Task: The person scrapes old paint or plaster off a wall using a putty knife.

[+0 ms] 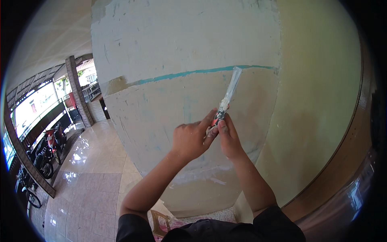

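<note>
A putty knife (232, 83) points up and slightly right in front of the wall, its blade seen at a slant. Pale filler is smeared over the blade and crusted near the neck, and red and black show on its handle. My left hand (192, 137) grips that handle from the left. From the right, my right hand (230, 137) also holds it, thumb against the handle and fingers behind. Before me is a wall (181, 106) with pale filler above, a beige area below and a thin turquoise strip (187, 73) between. Whether the blade touches the wall I cannot tell.
A yellowish-green wall (314, 90) adjoins on the right. Below me are a beige plastic chair (157, 222) and a stained sheet (205, 217). Glossy floor tiles (90, 196) extend left towards parked motorcycles (52, 142) and a post (79, 90).
</note>
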The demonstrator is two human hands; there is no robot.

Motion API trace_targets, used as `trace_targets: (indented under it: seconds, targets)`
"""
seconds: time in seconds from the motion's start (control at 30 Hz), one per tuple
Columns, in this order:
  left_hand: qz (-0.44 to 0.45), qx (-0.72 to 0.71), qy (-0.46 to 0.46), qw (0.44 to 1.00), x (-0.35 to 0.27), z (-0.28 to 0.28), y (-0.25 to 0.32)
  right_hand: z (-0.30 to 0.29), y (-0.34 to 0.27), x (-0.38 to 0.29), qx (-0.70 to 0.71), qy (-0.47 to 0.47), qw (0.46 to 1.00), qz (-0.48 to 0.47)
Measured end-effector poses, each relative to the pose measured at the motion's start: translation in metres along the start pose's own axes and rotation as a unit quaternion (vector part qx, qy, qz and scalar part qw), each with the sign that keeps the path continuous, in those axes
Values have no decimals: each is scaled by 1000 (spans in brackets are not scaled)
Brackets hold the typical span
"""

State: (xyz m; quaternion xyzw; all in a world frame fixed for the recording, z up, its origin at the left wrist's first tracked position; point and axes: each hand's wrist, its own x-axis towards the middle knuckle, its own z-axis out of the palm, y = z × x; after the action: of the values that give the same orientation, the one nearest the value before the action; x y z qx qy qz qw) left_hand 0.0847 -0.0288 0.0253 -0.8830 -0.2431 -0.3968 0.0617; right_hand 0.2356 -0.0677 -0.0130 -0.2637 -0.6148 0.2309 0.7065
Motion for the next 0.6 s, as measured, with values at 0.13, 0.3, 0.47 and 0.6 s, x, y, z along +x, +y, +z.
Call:
trace_targets:
  seconds: [0.13,0.3,0.47,0.6]
  targets:
    - [67,164,27,984,31,-28,-4,-47,-4,17,-23,77,996,24]
    - [97,290,118,945,84,-61,-39,-74,-30,54,-254,163,952,-52]
    - [63,406,173,895,135,-104,-86,-80,-35,86,-486,130,846,-180]
    - [-17,459,225,859,149,-139,-133,-64,-23,106,-580,88,776,-232]
